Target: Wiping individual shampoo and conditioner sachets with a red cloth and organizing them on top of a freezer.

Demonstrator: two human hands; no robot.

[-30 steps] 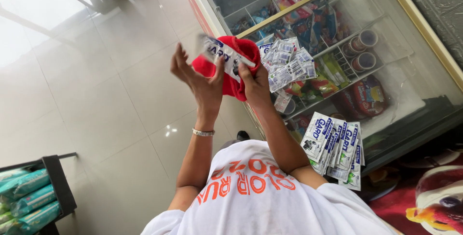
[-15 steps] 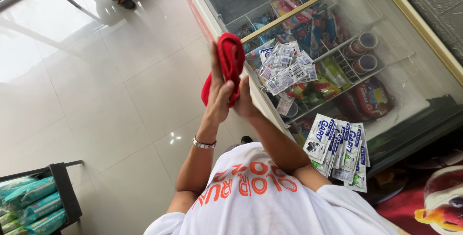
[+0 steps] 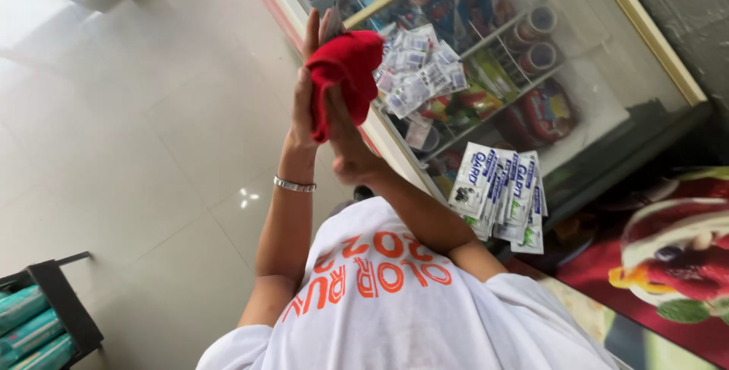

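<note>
A red cloth (image 3: 345, 74) is clasped between the left hand (image 3: 304, 85) and right hand (image 3: 351, 150), fingers closed on it, before a glass display case (image 3: 607, 104) stocked with sachets (image 3: 418, 74) and tape rolls (image 3: 535, 39).

Crumpled red cloth (image 3: 345, 74) — bunched and draped over a thin flat packet, raised before the glass case

Open tiled floor (image 3: 129, 127) on the left, free for passing. On the right, blocked by glass-fronted display cabinet (image 3: 607, 104) with hanging white sachet strips (image 3: 501, 195); black rack (image 3: 64, 305) near left.
</note>
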